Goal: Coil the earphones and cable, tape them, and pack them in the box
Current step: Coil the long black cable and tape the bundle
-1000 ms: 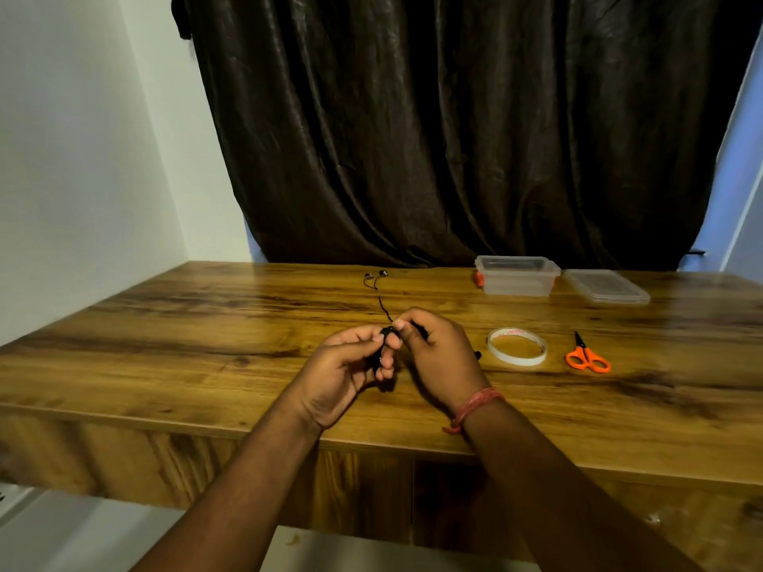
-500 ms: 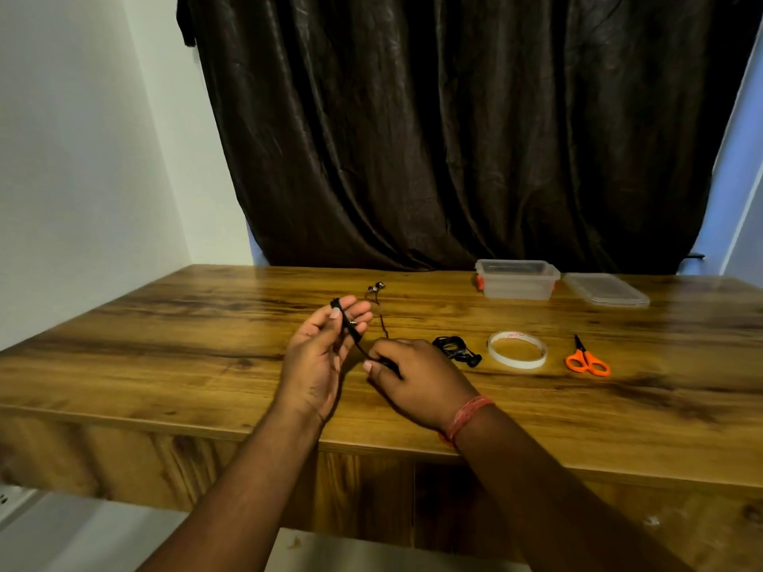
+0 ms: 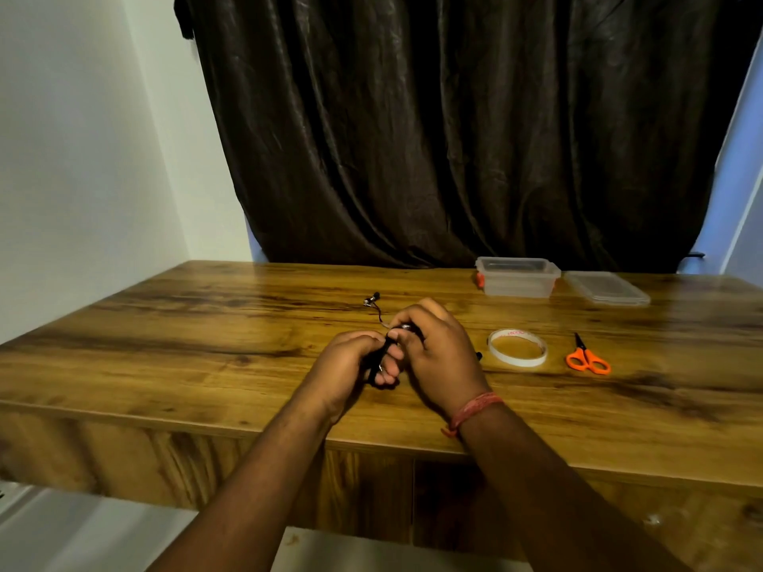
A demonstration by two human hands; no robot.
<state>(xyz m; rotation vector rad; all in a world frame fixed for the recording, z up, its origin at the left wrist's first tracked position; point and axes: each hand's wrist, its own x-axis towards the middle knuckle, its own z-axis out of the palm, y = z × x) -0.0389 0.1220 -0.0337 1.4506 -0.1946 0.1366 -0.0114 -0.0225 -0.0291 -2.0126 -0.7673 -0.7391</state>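
The person is working both hands close together above the near middle of the brown wood-grain table (image 3: 173, 348). The left hand (image 3: 344, 375) is curling its fingers around a bundle of thin black earphone cord (image 3: 376, 365), apparently serving as the form on which the loops are gathered, so that they keep one size and do not spring apart. The right hand (image 3: 437, 359) is pinching the cord between thumb and fingertips at the top of the bundle, probably feeding the next turn onto it. A short free tail is trailing away from the hands across the table to the small dark earbuds (image 3: 371, 300), which are lying on the wood just beyond the hands; little cord seems left to wind.

To the right, a white roll of adhesive tape (image 3: 517, 348) is lying flat near the right hand, with small orange-handled scissors (image 3: 587, 357) just beside it, likely placed there so the free hand can reach them once the coil is finished. Further back, the clear plastic box (image 3: 517, 277) is standing open, its clear flat lid (image 3: 606, 287) set down beside it, ready to receive the taped coil. A small dark object is peeking out behind the right wrist; what it is cannot be told.
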